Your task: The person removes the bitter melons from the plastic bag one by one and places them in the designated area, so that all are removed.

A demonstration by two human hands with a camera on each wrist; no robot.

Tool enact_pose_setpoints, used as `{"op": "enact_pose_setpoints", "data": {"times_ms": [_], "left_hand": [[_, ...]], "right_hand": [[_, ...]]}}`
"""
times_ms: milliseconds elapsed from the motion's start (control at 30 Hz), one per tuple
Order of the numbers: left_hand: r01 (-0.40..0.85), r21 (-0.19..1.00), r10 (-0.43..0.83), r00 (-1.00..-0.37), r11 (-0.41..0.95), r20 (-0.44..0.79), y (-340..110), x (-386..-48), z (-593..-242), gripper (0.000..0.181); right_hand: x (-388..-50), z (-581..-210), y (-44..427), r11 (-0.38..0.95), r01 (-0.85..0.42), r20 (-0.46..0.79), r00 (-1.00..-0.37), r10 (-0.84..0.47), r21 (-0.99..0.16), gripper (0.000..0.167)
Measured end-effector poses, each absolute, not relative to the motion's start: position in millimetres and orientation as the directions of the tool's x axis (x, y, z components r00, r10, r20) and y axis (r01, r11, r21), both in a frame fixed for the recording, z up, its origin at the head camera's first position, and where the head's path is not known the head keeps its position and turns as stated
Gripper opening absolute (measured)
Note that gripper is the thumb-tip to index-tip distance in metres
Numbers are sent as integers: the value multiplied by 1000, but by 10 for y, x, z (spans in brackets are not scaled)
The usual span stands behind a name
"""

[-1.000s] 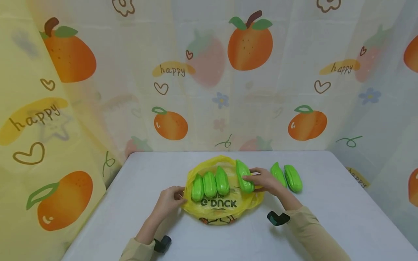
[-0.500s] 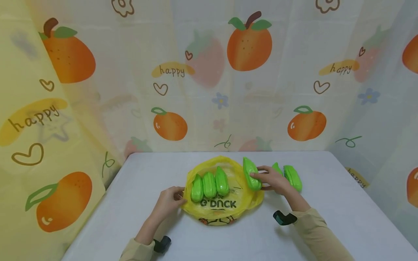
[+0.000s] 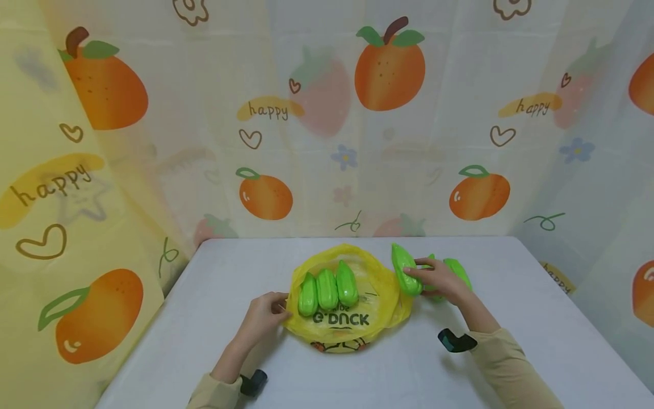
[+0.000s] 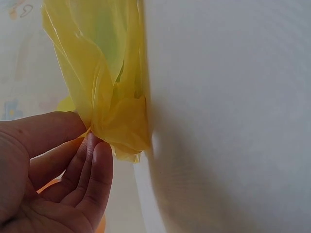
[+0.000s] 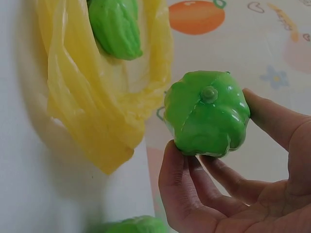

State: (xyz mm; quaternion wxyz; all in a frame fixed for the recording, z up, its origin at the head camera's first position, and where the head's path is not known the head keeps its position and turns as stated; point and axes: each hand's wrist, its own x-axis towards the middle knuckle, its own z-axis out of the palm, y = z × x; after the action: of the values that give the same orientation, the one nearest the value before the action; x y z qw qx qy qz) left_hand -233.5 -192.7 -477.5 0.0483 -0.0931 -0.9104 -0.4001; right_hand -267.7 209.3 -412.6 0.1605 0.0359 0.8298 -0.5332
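My left hand point(image 3: 263, 315) pinches the left edge of a yellow plastic bag point(image 3: 332, 335); the left wrist view shows its thumb and fingers closed on the gathered film point(image 4: 119, 121). Several shiny green ridged toy vegetables lie in the bag's open mouth, among them a middle one point(image 3: 327, 289). Just off the bag's right rim, my right hand point(image 3: 443, 281) holds another green toy vegetable point(image 3: 403, 267) between thumb and fingers. Its round stem end point(image 5: 209, 94) faces the right wrist camera. The held vegetable appears raised off the table.
Behind my right hand lie two more green toy vegetables, the farther right one point(image 3: 458, 270) partly covered by the hand. A white-covered table point(image 3: 347, 380) carries everything. A curtain point(image 3: 337, 187) printed with oranges stands along the back and sides.
My right hand has moved right with the green toy vegetable, from over the bag to beyond its right rim. The left hand keeps its pinch on the bag.
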Motion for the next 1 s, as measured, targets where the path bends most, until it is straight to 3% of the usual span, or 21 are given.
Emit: {"op": "enact_pose_setpoints", "data": {"times_ms": [1000], "left_hand": [[184,723,112,-983,665,146,-1932,-2354,-4791,38]], "right_hand": [[-2604,-3908,2798,496,226,-288,-956,-51,-839,93]]}}
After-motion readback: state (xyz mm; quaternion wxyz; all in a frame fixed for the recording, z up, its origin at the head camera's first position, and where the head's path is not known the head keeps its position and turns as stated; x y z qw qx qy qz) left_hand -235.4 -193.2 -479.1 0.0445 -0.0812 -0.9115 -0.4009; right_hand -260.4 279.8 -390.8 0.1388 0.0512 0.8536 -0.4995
